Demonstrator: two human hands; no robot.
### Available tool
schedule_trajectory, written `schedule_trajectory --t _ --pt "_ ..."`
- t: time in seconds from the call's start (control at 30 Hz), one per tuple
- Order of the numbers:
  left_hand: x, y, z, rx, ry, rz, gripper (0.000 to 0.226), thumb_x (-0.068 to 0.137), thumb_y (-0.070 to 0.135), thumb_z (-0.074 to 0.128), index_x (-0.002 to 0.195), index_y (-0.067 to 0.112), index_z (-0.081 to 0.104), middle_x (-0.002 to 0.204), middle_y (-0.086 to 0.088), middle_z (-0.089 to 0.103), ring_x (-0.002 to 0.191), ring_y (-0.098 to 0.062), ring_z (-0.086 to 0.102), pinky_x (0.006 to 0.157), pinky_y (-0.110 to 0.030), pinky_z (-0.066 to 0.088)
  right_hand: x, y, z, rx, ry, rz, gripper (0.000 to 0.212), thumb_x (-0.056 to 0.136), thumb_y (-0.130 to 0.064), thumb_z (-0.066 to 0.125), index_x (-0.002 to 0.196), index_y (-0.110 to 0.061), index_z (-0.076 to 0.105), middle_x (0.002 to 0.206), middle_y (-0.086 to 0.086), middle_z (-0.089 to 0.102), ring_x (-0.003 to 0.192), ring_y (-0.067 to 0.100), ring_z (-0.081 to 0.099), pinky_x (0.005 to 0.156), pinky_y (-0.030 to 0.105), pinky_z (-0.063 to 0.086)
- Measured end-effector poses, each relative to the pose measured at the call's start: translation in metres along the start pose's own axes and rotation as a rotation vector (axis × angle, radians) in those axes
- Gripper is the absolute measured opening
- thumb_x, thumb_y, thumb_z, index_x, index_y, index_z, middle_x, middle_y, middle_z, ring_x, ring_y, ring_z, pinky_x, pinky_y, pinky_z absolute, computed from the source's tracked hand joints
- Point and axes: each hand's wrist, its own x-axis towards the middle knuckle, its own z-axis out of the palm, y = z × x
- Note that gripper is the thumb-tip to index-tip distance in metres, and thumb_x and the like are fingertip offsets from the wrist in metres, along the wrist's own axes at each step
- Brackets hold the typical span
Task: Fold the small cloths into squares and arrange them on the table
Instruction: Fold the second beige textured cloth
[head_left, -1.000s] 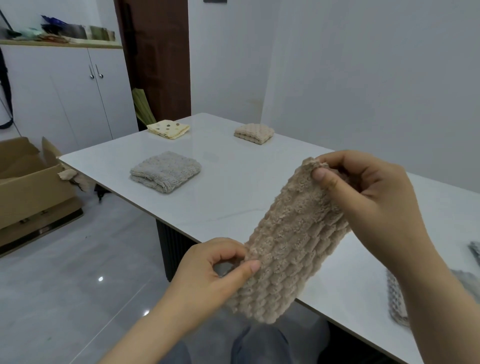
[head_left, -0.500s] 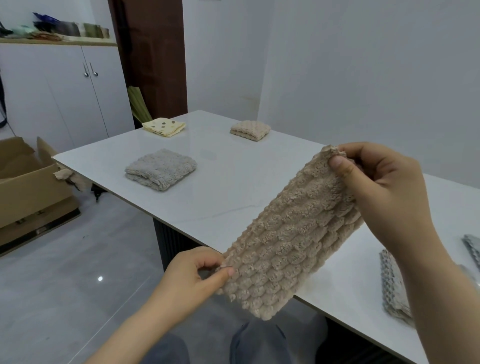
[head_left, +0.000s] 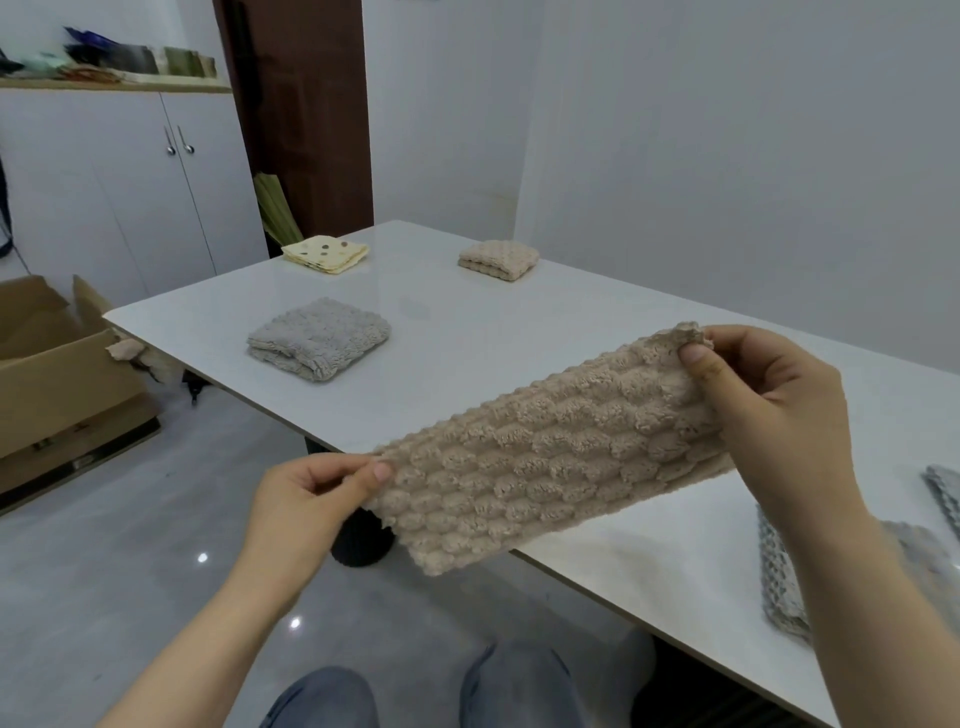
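A beige bumpy cloth (head_left: 545, 457), folded into a long strip, hangs in the air over the near edge of the white table (head_left: 467, 353). My left hand (head_left: 311, 499) pinches its lower left end and my right hand (head_left: 769, 410) pinches its upper right end, stretching it between them. Three folded squares lie on the table: a grey cloth (head_left: 318, 347), a yellow dotted cloth (head_left: 326, 253) and a beige cloth (head_left: 498, 260).
Unfolded grey cloths (head_left: 779, 582) lie at the table's right end, partly behind my right forearm. An open cardboard box (head_left: 57, 374) stands on the floor at left, before a white cabinet (head_left: 130, 187). My knees (head_left: 415, 691) show below the table edge.
My hands have drawn apart, the left moving left and the right moving right. The strip went from hanging steeply to stretched out long and nearer level.
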Motion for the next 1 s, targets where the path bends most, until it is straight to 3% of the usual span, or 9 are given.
schedule_trajectory --t 0.2,0.3,0.4,0.67,0.77,0.87,1.0 --pt "0.005 0.01 0.0 -0.141 0.084 0.005 0.033 0.063 0.027 0.074 0.091 0.01 0.068 0.07 0.0 0.072 0.061 -0.003 0.062 0.057 -0.011 0.05 -0.004 0.012 -0.002 -0.001 0.049 0.03 0.008 0.09 -0.017 0.063 0.084 -0.019 0.067 0.077 -0.001 0.063 0.066 0.005 0.051 0.058 0.007 0.041" --pt "0.006 0.011 -0.001 -0.023 0.055 0.083 0.023 0.065 0.033 0.072 0.082 0.017 0.073 0.077 -0.014 0.071 0.067 -0.012 0.06 0.059 -0.015 0.049 -0.005 0.018 -0.002 -0.028 0.062 0.039 0.006 0.091 -0.017 0.062 0.086 -0.017 0.066 0.077 -0.005 0.061 0.062 0.004 0.048 0.057 0.008 0.04" --pt "0.005 0.01 -0.002 0.033 0.034 0.137 0.017 0.067 0.036 0.068 0.074 0.022 0.074 0.073 -0.005 0.072 0.066 -0.011 0.062 0.061 -0.019 0.05 -0.006 0.025 -0.004 -0.038 0.077 0.06 0.007 0.092 -0.018 0.061 0.087 -0.017 0.065 0.08 -0.006 0.062 0.058 -0.002 0.052 0.06 0.008 0.042" --pt "0.001 0.006 -0.001 -0.027 -0.091 0.205 0.012 0.076 0.015 0.067 0.084 0.007 0.063 0.069 0.004 0.067 0.068 -0.006 0.061 0.064 -0.011 0.048 -0.005 0.037 -0.003 -0.055 0.099 0.082 0.009 0.092 -0.019 0.06 0.085 -0.021 0.065 0.082 -0.007 0.064 0.067 -0.002 0.056 0.063 0.009 0.043" --pt "0.001 0.004 -0.006 0.134 -0.166 0.258 0.003 0.082 0.017 0.069 0.085 0.017 0.068 0.077 0.0 0.069 0.073 -0.016 0.062 0.069 -0.021 0.05 -0.004 0.041 -0.002 -0.075 0.107 0.089 0.007 0.092 -0.02 0.061 0.087 -0.019 0.065 0.083 -0.007 0.063 0.075 0.006 0.056 0.067 0.012 0.043" --pt "0.0 0.003 -0.009 0.223 -0.182 0.252 0.006 0.079 0.027 0.074 0.085 0.031 0.074 0.081 -0.003 0.073 0.078 -0.023 0.066 0.075 -0.034 0.053 -0.004 0.044 -0.001 -0.071 0.103 0.093 0.008 0.092 -0.02 0.061 0.085 -0.021 0.065 0.081 -0.008 0.062 0.068 0.0 0.053 0.063 0.007 0.041" --pt "0.0 0.002 -0.011 0.239 -0.222 0.231 0.023 0.062 0.048 0.073 0.081 0.035 0.075 0.072 -0.018 0.067 0.072 -0.04 0.057 0.066 -0.046 0.052 -0.004 0.046 -0.001 -0.074 0.107 0.095 0.008 0.092 -0.019 0.061 0.086 -0.019 0.065 0.081 -0.007 0.062 0.065 -0.003 0.053 0.061 0.005 0.041"
